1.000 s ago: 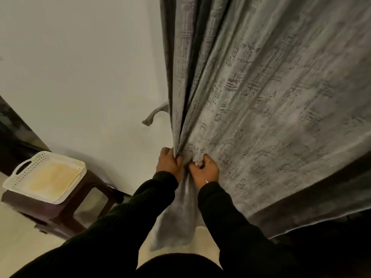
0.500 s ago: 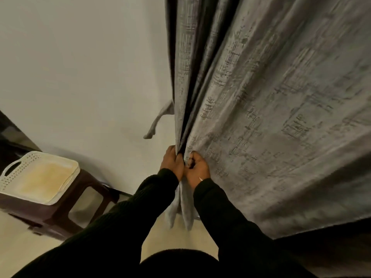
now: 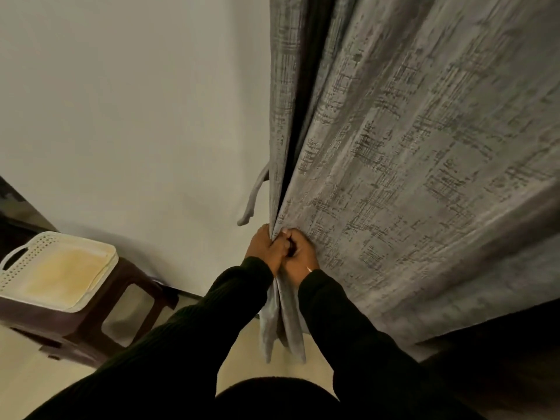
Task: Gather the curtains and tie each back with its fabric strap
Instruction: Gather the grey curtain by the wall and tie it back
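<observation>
The curtain [image 3: 409, 177] runs off the top and right edges.

Left hand [image 3: 263, 249] and right hand [image 3: 298, 258] touching, gripping bunched grey textured fabric curtain [image 3: 394, 177]; grey fabric strap [image 3: 254, 197] dangling beside.

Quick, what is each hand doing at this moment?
Left hand: closed, gripping the gathered curtain.
Right hand: closed, gripping the same curtain, touching the left hand.

Both arms reach forward in dark sleeves, wrists nearly touching. The left hand [image 3: 263, 249] and right hand [image 3: 298, 259] press together, fingers curled round gathered grey fabric (the right apparently wears a ring, though it is small).
</observation>
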